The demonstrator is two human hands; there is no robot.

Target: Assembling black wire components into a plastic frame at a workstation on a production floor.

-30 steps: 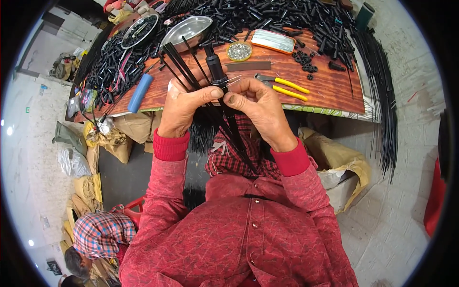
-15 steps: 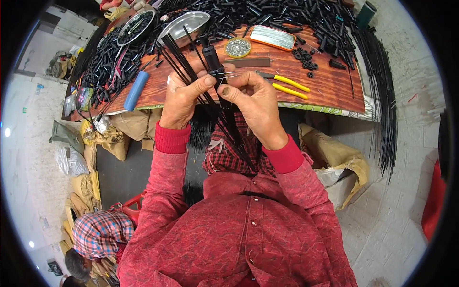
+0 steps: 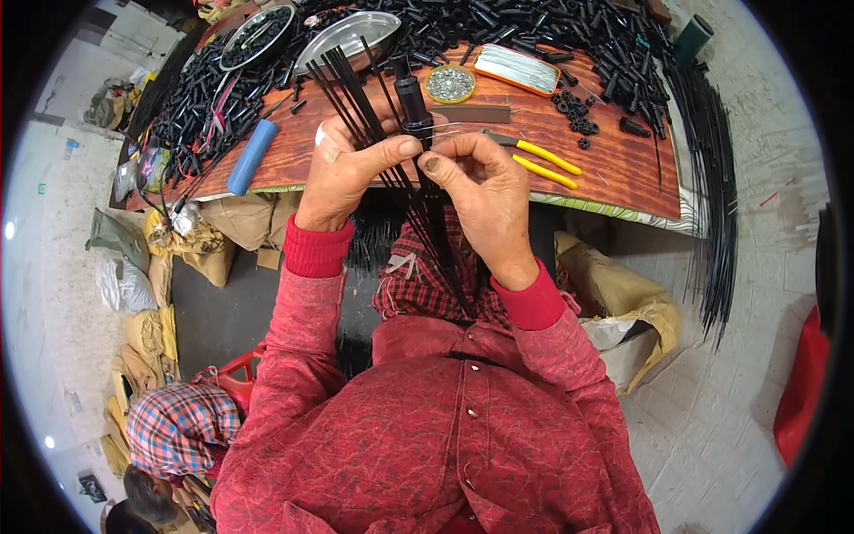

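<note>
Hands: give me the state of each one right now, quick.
Left hand: closed around a bundle of thin black rods.
Right hand: fingers pinched at a thin wire beside the black cylindrical part.

I'm seeing matt black plastic rods [image 3: 356, 98], a glossy wood-grain tabletop [image 3: 614, 169], shiny metal bowls [image 3: 351, 36] at eleven o'clock, and yellow rubbery-handled pliers [image 3: 543, 160].

Workshop: bench [image 3: 614, 169] heaped with black parts [image 3: 498, 22] (pliers [image 3: 543, 160] too).
</note>
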